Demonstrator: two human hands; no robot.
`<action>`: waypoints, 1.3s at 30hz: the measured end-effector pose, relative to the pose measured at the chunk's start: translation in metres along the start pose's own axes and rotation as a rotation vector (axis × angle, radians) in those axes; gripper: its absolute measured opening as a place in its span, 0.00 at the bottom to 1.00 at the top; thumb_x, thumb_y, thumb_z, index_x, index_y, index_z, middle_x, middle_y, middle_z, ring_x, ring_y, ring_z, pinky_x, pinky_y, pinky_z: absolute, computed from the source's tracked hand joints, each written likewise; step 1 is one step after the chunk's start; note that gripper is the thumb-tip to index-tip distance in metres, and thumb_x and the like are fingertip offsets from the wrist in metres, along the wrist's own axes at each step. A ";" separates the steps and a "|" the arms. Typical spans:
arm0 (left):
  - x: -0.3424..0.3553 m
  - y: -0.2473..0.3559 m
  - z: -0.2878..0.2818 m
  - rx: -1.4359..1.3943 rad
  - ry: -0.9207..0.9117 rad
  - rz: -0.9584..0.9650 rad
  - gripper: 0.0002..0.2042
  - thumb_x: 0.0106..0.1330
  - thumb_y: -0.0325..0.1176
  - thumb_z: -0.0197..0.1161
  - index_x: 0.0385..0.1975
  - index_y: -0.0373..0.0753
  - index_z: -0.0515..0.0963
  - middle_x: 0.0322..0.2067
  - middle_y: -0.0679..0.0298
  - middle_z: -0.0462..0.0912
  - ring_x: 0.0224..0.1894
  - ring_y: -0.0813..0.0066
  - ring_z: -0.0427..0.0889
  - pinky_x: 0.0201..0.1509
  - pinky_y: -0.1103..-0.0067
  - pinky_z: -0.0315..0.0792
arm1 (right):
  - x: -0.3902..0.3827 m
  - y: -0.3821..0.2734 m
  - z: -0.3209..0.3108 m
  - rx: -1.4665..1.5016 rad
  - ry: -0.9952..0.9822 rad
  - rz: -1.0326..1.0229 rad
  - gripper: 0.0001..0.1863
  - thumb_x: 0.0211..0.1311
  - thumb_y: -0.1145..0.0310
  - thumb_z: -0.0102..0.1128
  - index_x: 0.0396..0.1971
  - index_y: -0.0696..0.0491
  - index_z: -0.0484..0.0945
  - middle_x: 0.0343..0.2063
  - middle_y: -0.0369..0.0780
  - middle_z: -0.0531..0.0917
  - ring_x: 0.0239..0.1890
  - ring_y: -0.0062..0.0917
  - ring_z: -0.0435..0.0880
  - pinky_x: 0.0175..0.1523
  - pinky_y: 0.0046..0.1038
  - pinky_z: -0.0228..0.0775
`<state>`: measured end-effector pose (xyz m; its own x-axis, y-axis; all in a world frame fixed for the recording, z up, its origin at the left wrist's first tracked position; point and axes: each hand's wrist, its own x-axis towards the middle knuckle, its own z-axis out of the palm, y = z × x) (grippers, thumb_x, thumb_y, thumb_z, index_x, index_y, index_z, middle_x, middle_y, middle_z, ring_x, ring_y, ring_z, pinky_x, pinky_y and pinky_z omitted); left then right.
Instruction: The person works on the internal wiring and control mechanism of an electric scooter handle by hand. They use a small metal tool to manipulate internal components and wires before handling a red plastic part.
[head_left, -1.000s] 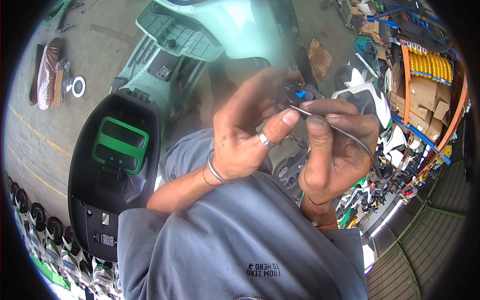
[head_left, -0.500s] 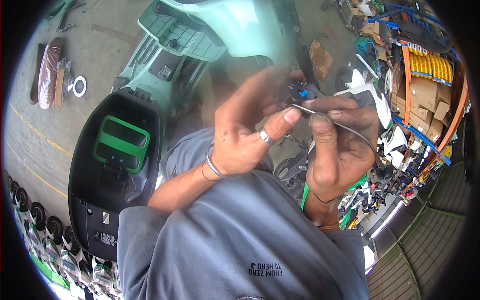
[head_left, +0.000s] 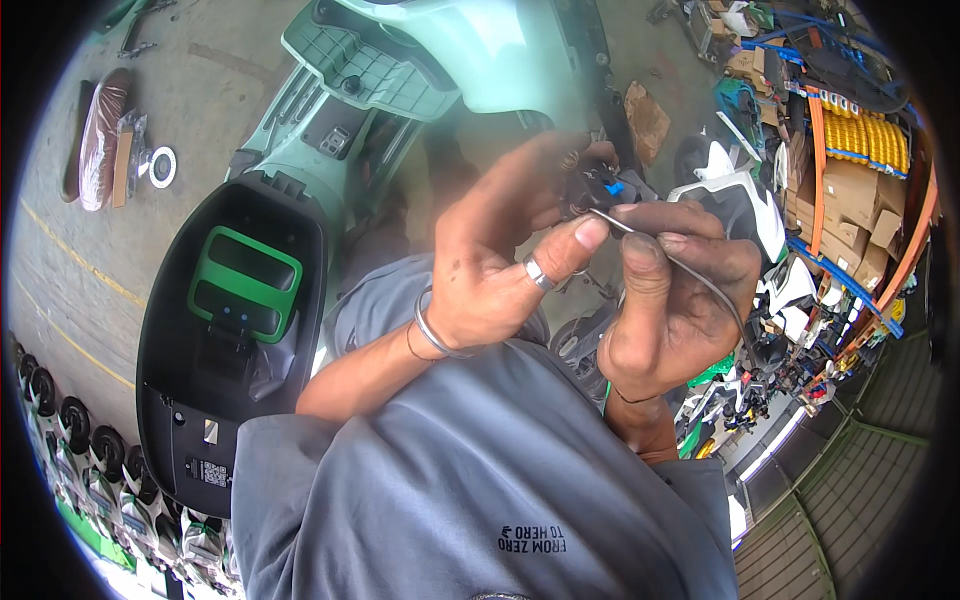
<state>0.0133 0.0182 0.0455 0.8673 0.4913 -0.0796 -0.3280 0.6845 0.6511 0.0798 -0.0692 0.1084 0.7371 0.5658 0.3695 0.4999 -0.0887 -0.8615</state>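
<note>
Close in front of my chest, my left hand (head_left: 496, 272) grips a small black part (head_left: 588, 190) with a bright blue piece on it; its exact kind is not clear. A thin grey cable (head_left: 708, 284) runs from this part across to my right hand (head_left: 682, 300), which pinches it between thumb and fingers, close to the part. The cable's other end drops out of sight behind my right hand. A mint-green scooter (head_left: 505, 60) stands ahead of me. At its near left lies a black seat underside (head_left: 170, 350) with a green frame (head_left: 198, 275).
On the floor at the left lie a plastic-wrapped brown seat (head_left: 103, 140) and a white ring (head_left: 162, 167). Racks with cardboard boxes (head_left: 855, 180) and yellow coils (head_left: 865, 140) stand on the right. Several scooters with black wheels (head_left: 75, 420) line up at the lower left.
Both hands keep their grips. My right hand has shifted slightly, and the view has moved a little; the cable remains at the black part.
</note>
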 end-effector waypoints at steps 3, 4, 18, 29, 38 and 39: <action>-0.001 0.000 -0.004 0.004 -0.039 0.014 0.29 0.65 0.25 0.65 0.64 0.27 0.63 0.58 0.47 0.73 0.57 0.63 0.77 0.61 0.69 0.72 | 0.001 0.003 -0.005 0.026 -0.023 0.009 0.12 0.61 0.86 0.58 0.38 0.60 0.64 0.32 0.53 0.81 0.34 0.27 0.82 0.40 0.25 0.78; -0.001 -0.001 -0.004 0.004 -0.040 0.013 0.29 0.65 0.25 0.65 0.64 0.27 0.63 0.58 0.47 0.73 0.57 0.63 0.77 0.61 0.69 0.72 | 0.000 0.003 -0.006 0.025 -0.021 0.010 0.12 0.61 0.86 0.58 0.38 0.60 0.64 0.32 0.53 0.81 0.34 0.27 0.82 0.40 0.25 0.78; 0.000 0.000 -0.003 0.002 -0.049 0.001 0.29 0.65 0.27 0.66 0.64 0.26 0.62 0.58 0.48 0.73 0.57 0.62 0.77 0.61 0.69 0.73 | -0.002 0.005 -0.005 0.088 0.014 0.021 0.13 0.60 0.86 0.59 0.39 0.60 0.65 0.33 0.53 0.81 0.33 0.26 0.80 0.39 0.23 0.75; 0.000 0.000 -0.003 -0.003 -0.045 0.014 0.30 0.64 0.24 0.67 0.64 0.25 0.62 0.58 0.47 0.73 0.57 0.62 0.77 0.62 0.69 0.72 | -0.001 0.001 -0.006 -0.009 -0.048 0.022 0.12 0.63 0.85 0.57 0.39 0.60 0.64 0.34 0.53 0.81 0.34 0.27 0.81 0.39 0.23 0.77; 0.000 0.001 -0.004 -0.013 -0.034 -0.021 0.29 0.64 0.28 0.66 0.63 0.25 0.63 0.57 0.44 0.74 0.57 0.58 0.77 0.61 0.66 0.73 | -0.001 -0.002 -0.008 0.022 -0.056 0.071 0.11 0.62 0.86 0.57 0.39 0.59 0.64 0.34 0.53 0.81 0.36 0.26 0.81 0.40 0.23 0.77; -0.001 0.001 -0.005 -0.035 -0.044 -0.030 0.30 0.64 0.26 0.67 0.64 0.25 0.62 0.58 0.46 0.73 0.57 0.62 0.77 0.61 0.69 0.73 | -0.001 -0.001 -0.009 0.031 -0.071 0.074 0.11 0.62 0.86 0.57 0.38 0.60 0.65 0.34 0.53 0.81 0.36 0.26 0.81 0.40 0.23 0.77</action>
<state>0.0106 0.0214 0.0426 0.8922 0.4471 -0.0647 -0.3142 0.7169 0.6223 0.0825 -0.0774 0.1122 0.7371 0.6153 0.2795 0.4300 -0.1080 -0.8964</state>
